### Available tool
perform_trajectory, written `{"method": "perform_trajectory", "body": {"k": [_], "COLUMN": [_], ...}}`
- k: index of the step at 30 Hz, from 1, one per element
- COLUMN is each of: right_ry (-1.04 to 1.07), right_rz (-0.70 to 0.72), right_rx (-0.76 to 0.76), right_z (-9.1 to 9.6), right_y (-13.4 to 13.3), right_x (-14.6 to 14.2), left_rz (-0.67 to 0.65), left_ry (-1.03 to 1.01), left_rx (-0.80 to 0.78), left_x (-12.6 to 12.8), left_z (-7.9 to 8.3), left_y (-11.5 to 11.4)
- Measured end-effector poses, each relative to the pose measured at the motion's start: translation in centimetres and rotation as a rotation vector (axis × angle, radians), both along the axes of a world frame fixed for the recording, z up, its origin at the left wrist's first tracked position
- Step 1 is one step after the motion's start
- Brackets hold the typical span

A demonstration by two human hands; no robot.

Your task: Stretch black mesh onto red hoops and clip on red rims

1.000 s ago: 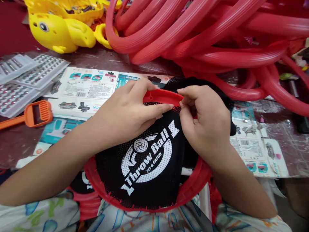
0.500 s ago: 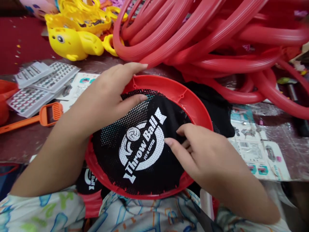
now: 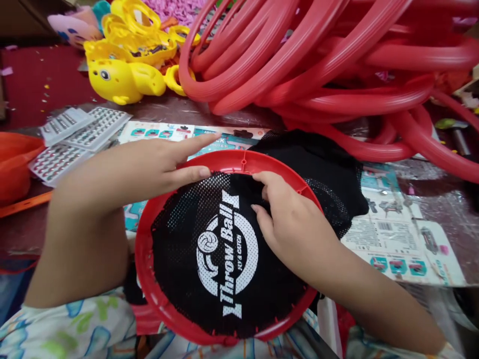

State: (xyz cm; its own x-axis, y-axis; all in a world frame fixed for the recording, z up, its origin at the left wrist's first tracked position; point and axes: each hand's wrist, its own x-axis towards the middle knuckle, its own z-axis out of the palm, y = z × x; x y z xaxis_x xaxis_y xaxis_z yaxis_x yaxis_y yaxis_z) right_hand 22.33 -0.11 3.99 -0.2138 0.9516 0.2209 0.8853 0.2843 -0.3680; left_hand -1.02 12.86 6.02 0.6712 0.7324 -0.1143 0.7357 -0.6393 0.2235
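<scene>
A red plastic ring rests on my lap and against the table edge. Black mesh printed "Throw Ball" in white is stretched across it. My left hand holds the ring's upper left rim, thumb on top and index finger stretched out past it. My right hand lies on the mesh just below the top rim, with its curled fingertips pinching the mesh edge against the ring. More loose black mesh lies bunched behind the ring on the right.
A big pile of red hoops fills the back right. Yellow plastic toys sit at the back left. Blister sheets and an orange plastic piece lie left. Printed cards cover the table.
The ring has turned, so the logo now reads almost vertically. My right hand moved from the ring's lower right up to the top rim. My left hand slid to the upper left.
</scene>
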Motion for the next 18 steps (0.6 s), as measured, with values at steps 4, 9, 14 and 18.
{"method": "perform_trajectory", "body": {"k": [4, 9, 14, 18], "right_ry": [0.039, 0.042, 0.008, 0.048], "right_rz": [0.005, 0.022, 0.153, 0.202], "right_rx": [0.020, -0.067, -0.058, 0.025], "right_z": [0.1, 0.2, 0.5, 0.8], "right_y": [0.5, 1.1, 1.2, 1.1], "right_x": [0.0, 0.7, 1.5, 1.8], "left_rz": [-0.036, -0.017, 0.025, 0.083], "left_ry": [-0.094, -0.424, -0.494, -0.557], "left_rx": [0.002, -0.128, -0.243, -0.224], "left_x": [2.3, 4.7, 5.0, 4.8], "left_z": [-1.3, -1.8, -2.0, -2.2], "left_y": [-0.2, -0.6, -0.5, -0.8]}}
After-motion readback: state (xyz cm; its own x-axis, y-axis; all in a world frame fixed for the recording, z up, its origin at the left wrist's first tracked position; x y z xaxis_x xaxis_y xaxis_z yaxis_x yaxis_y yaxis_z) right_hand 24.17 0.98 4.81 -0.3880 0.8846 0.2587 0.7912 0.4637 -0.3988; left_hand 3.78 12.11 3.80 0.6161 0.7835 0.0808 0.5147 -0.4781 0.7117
